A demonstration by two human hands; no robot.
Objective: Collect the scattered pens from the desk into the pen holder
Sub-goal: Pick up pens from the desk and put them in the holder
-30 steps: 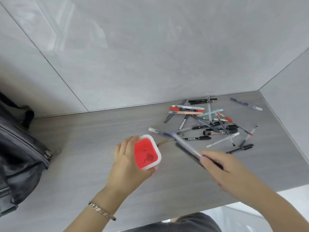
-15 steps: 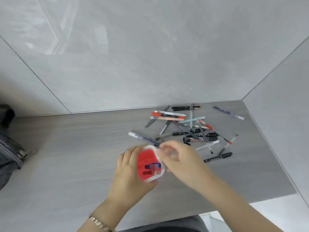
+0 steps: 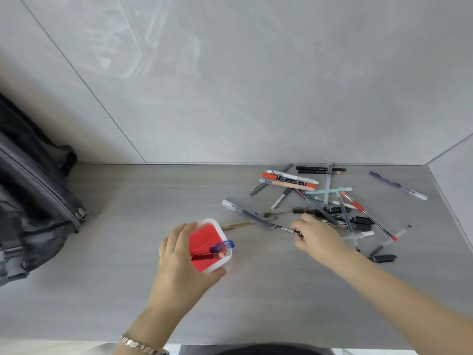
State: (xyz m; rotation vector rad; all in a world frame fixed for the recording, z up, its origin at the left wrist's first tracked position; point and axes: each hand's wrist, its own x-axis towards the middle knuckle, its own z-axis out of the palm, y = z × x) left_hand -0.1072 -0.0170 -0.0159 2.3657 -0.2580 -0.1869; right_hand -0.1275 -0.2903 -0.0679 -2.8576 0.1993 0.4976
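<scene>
The left hand (image 3: pixel 179 262) wraps its grip around one pen holder (image 3: pixel 211 245), a white square cup with a red inside, standing on the grey bench (image 3: pixel 128 252). Two pens stand in it: one with a blue cap (image 3: pixel 222 246) and one red-tipped pen (image 3: pixel 204 257), both leaning toward its right rim. A chain bracelet (image 3: pixel 139 345) sits on that wrist.

The right hand (image 3: pixel 317 238) reaches over the near edge of the scattered pile, its fingers narrowed around the end of one thin black pen (image 3: pixel 285 228) that lies on the bench; whether the pen is lifted I cannot tell.

The pile of loose pens (image 3: pixel 330 201) spreads to the right, near the back wall, roughly twenty, crossed over one another so an exact count is not possible. One blue pen (image 3: pixel 398 185) lies apart at far right, and one yellowish pencil (image 3: pixel 238 224) lies just right of the holder.

One dark bag (image 3: pixel 33 201) rests at the left end.
</scene>
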